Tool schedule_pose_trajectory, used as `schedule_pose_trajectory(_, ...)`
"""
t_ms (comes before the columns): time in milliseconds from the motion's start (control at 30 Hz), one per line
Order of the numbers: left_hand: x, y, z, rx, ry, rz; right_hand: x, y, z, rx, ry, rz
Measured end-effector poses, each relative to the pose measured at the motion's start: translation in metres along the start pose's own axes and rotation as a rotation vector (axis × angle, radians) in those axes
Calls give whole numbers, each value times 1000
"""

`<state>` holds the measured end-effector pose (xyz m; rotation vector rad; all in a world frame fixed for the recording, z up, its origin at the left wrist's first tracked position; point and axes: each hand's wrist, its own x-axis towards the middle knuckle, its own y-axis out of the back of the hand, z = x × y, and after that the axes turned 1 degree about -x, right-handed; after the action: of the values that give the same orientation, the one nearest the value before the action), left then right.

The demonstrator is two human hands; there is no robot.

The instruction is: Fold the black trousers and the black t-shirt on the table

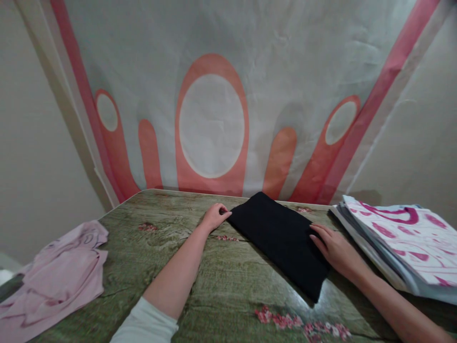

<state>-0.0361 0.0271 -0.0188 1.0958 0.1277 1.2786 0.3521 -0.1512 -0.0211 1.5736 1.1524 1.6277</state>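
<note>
A folded black garment [280, 236] lies at a slant on the table [214, 281], right of the middle. My left hand [215, 216] pinches its far left corner with closed fingers. My right hand [333, 247] rests flat on the garment's right edge, fingers stretched out and together, pressing on the cloth.
A stack of folded clothes [396, 238] with a white and magenta print on top sits at the right edge. A crumpled pink garment [59, 276] lies at the table's left edge. A white and salmon banner [214, 109] hangs behind the table.
</note>
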Motion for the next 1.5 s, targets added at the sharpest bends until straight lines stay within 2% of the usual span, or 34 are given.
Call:
schedule_pose_trajectory(133, -8, 3, 9, 2, -35, 35, -10, 14, -42, 155, 34, 73)
schedule_pose_trajectory(267, -12, 3, 12, 55, -4, 40, -26, 29, -92, 255, 161, 16)
schedule_pose_trajectory(433, -11, 5, 10, 92, 77, 101, -41, 34, -118, 254, 262, -39)
schedule_pose_trajectory(633, -10, 1, 9, 46, 81, 69, -44, 33, -124, 184, 247, -109)
schedule_pose_trajectory(800, -11, -3, 6, 32, 65, 5, -45, 32, -125, 179, 224, -111)
schedule_pose_trajectory(1100, -8, 0, 6, 56, 66, -16, -45, 41, -132, 175, 200, -122)
schedule_pose_trajectory(1267, -6, 2, 9, 57, 4, 55, -53, 51, -128, 229, 187, -88)
schedule_pose_trajectory(1367, -4, 4, 11, 92, -23, 91, -61, 53, -111, 288, 87, -52)
schedule_pose_trajectory(1500, -4, 3, 11, 133, -23, 25, -71, 50, -82, 311, -148, -7)
